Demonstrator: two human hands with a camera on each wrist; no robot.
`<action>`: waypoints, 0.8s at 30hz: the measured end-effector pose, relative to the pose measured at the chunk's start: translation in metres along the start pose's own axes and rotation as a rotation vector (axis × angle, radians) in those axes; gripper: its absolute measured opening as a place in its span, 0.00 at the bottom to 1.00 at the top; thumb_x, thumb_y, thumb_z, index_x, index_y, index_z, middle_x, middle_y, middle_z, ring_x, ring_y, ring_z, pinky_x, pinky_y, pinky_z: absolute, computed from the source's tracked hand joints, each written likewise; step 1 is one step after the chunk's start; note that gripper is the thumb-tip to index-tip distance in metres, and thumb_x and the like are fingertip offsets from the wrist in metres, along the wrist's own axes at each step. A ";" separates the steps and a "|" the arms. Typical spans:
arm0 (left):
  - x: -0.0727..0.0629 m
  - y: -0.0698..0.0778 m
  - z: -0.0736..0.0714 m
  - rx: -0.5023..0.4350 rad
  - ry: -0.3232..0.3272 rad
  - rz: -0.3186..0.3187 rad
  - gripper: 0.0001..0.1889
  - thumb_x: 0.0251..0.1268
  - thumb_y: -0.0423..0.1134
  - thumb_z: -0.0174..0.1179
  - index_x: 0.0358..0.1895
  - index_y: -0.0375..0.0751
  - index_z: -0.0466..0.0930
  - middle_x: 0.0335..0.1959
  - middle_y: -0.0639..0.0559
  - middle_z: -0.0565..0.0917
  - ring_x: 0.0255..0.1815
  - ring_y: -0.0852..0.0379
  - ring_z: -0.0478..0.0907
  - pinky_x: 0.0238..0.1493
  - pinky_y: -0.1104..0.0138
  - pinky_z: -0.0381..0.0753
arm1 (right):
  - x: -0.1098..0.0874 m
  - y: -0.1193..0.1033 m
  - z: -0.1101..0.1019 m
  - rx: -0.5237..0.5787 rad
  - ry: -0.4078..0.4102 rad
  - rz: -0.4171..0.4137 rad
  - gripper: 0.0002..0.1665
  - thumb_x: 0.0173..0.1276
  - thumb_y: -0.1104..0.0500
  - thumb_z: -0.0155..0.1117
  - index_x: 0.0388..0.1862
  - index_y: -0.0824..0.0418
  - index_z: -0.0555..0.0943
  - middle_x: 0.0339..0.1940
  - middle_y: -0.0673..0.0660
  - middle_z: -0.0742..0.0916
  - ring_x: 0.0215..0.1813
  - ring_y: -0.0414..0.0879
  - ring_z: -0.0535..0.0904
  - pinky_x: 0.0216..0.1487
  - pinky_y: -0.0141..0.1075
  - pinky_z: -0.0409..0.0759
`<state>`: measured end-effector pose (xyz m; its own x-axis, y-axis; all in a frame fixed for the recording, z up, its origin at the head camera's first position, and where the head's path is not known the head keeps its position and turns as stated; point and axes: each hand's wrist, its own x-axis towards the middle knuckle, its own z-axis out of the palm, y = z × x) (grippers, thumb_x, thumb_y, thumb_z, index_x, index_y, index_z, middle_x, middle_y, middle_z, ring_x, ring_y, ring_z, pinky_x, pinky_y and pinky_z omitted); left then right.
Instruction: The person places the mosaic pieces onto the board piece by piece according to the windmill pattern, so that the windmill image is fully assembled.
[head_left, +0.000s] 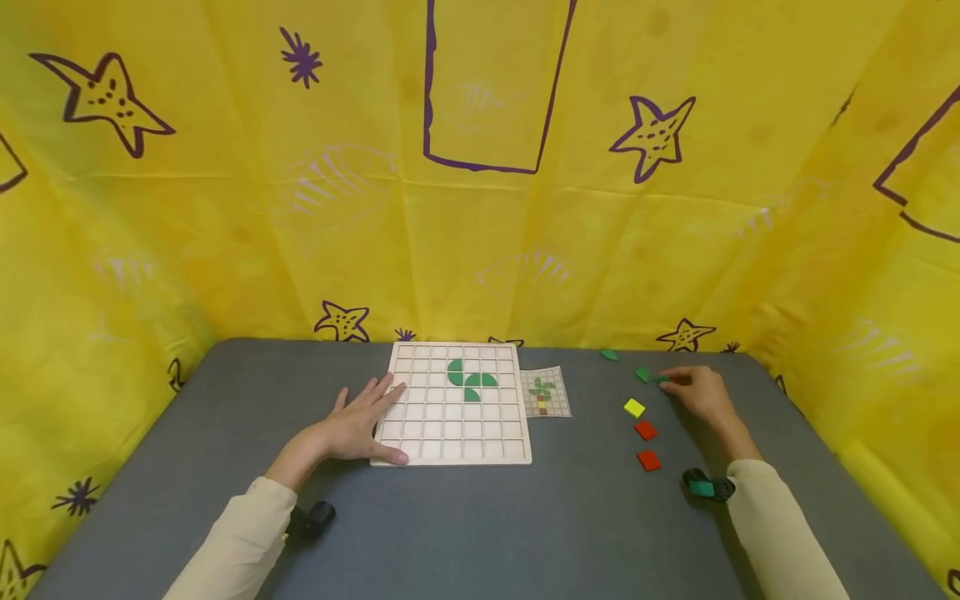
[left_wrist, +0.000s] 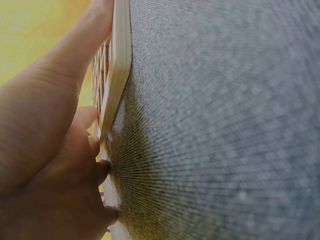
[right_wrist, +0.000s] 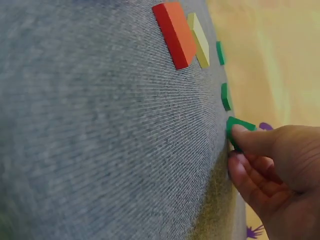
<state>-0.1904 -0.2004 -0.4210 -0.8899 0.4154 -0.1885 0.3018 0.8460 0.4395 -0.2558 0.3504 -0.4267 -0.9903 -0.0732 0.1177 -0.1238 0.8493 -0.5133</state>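
Note:
A white wooden grid board (head_left: 452,433) lies on the table, with several green quarter-round tiles (head_left: 472,393) set in its upper middle cells. My left hand (head_left: 352,429) rests at the board's left side, fingers spread and thumb (left_wrist: 85,40) along the near edge. Off to the right, my right hand (head_left: 701,392) pinches a small green tile (right_wrist: 241,125) between thumb and fingers, close to the tabletop. Beside it lies another green tile (head_left: 642,375), with one more green tile (head_left: 609,355) farther back. A printed pattern card (head_left: 558,392) touches the board's right side.
A yellow square tile (head_left: 634,407) and two red square tiles, one nearer (head_left: 648,460) and one farther (head_left: 646,430), lie in a rough column left of my right forearm. Behind the grey table (head_left: 480,533) hangs a yellow patterned curtain (head_left: 480,217).

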 end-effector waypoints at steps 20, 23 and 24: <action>0.002 0.001 -0.001 -0.013 -0.008 0.006 0.61 0.46 0.66 0.71 0.78 0.39 0.47 0.79 0.35 0.41 0.78 0.32 0.38 0.67 0.31 0.30 | -0.004 -0.039 0.004 0.078 0.188 -0.123 0.11 0.67 0.60 0.68 0.45 0.64 0.86 0.39 0.61 0.89 0.41 0.57 0.85 0.38 0.45 0.82; 0.001 0.000 -0.001 -0.016 -0.006 0.003 0.61 0.46 0.66 0.71 0.78 0.39 0.47 0.79 0.35 0.41 0.78 0.32 0.38 0.67 0.31 0.30 | -0.003 -0.048 0.006 0.085 0.172 -0.153 0.11 0.68 0.61 0.66 0.46 0.65 0.87 0.39 0.61 0.89 0.41 0.57 0.85 0.39 0.46 0.83; 0.001 0.000 -0.001 -0.016 -0.006 0.001 0.61 0.46 0.66 0.71 0.79 0.39 0.47 0.79 0.35 0.41 0.78 0.32 0.38 0.67 0.31 0.30 | -0.002 -0.051 0.007 0.088 0.167 -0.165 0.11 0.69 0.61 0.66 0.47 0.65 0.87 0.40 0.62 0.89 0.41 0.57 0.85 0.39 0.47 0.83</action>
<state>-0.1917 -0.2000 -0.4204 -0.8875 0.4183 -0.1933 0.2972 0.8402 0.4536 -0.2480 0.3038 -0.4071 -0.9331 -0.1140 0.3410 -0.2955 0.7835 -0.5466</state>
